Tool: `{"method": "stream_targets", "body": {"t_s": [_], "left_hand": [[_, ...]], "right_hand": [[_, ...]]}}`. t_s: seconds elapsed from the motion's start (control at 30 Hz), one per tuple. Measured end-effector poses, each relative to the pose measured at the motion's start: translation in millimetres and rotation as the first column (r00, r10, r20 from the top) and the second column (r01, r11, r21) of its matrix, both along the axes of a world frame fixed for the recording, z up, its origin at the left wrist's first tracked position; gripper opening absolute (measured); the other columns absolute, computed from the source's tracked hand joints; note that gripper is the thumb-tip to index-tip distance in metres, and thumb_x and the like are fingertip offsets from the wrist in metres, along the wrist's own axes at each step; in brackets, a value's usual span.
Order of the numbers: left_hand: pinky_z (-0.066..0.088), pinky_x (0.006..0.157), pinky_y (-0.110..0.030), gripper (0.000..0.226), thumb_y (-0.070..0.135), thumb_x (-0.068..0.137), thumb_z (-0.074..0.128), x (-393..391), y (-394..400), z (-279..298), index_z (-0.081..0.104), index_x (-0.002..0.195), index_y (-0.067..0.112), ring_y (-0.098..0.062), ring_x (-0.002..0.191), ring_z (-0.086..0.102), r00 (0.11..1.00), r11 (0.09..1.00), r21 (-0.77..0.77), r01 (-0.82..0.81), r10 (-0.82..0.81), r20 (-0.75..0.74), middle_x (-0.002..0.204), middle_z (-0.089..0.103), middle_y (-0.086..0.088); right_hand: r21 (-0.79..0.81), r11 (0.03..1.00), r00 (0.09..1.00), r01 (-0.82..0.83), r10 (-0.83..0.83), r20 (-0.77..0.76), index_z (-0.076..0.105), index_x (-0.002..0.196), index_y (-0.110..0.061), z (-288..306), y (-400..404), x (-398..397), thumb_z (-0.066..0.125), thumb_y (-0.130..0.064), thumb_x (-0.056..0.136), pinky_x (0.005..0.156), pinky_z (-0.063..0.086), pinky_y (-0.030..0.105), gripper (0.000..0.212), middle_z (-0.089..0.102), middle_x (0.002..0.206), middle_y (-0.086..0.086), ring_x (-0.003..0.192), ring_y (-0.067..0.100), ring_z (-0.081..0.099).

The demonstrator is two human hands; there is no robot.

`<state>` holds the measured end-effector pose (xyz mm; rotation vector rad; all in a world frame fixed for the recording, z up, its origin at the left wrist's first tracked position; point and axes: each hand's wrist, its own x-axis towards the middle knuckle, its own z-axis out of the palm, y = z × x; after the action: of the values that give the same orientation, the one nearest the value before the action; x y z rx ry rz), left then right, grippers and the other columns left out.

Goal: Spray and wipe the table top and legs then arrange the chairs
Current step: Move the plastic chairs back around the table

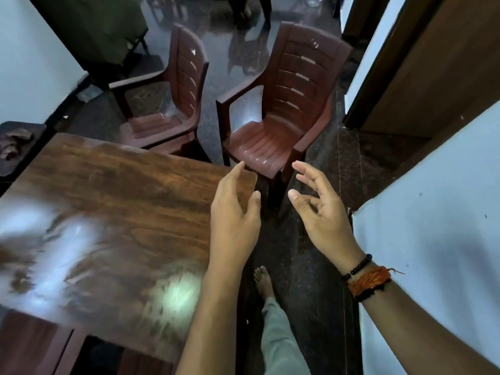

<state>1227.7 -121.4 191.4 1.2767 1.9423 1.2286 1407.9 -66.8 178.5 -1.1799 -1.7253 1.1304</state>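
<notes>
Left hand (234,212) and right hand (320,209), both empty with fingers loosely spread, reach forward beside the far right corner of the glossy wooden surface (108,212). Just beyond that corner stands a brown plastic armchair (281,112); a second armchair (173,98) stands to its left at the surface's far edge.

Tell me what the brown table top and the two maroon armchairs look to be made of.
Brown rectangular table top: wood or wood-grain laminate, glossy; streaked grain and bright light reflections show, but which of the two stays open. Nearer maroon slatted armchair and farther maroon slatted armchair: apparently moulded plastic, smooth with slight sheen; one-piece ribbed seats and slotted backs.
</notes>
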Motion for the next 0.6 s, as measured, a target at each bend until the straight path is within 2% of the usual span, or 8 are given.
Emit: {"method": "stream_targets", "body": {"t_s": [0.23, 0.43, 0.6], "left_hand": [[0.049, 0.122, -0.044, 0.064, 0.016, 0.104, 0.071, -31.0, 196.8, 2.6, 0.048, 0.161, 0.035, 0.0, 0.145, 0.052, 0.996, 0.996, -0.034, 0.077, -0.076, 0.039, 0.157, 0.057, 0.015], [0.05, 0.12, -0.041, 0.066, 0.012, 0.104, 0.071, -55.8, 335.7, 9.5, 0.049, 0.162, 0.033, -0.001, 0.146, 0.052, 0.992, 0.993, -0.041, 0.114, -0.112, 0.055, 0.158, 0.057, 0.016], [0.051, 0.119, -0.039, 0.065, 0.012, 0.103, 0.072, -69.1, 430.5, -2.8, 0.05, 0.161, 0.032, -0.005, 0.144, 0.055, 0.998, 0.996, -0.072, 0.058, -0.056, 0.031, 0.155, 0.058, 0.012]], "right_hand": [[-0.096, 0.991, 0.995, 0.098, -0.1, -0.021, 0.049, 0.155, -0.037, 15.0, 158.2, -31.3, 0.065, -0.026, 0.107, 0.112, 0.052, 0.033, 0.052, 0.051, 0.155, -0.028, 0.144, -0.002, 0.049], [-0.127, 0.978, 0.987, 0.163, -0.163, 0.008, 0.05, 0.154, -0.043, 13.9, 305.0, -43.1, 0.067, -0.031, 0.106, 0.114, 0.051, 0.035, 0.052, 0.051, 0.153, -0.03, 0.143, -0.002, 0.049], [-0.154, 0.974, 0.985, 0.168, -0.158, 0.075, 0.044, 0.156, -0.042, -6.3, 442.2, -36.4, 0.068, -0.033, 0.105, 0.114, 0.051, 0.039, 0.058, 0.049, 0.156, -0.025, 0.139, -0.001, 0.052]]}}
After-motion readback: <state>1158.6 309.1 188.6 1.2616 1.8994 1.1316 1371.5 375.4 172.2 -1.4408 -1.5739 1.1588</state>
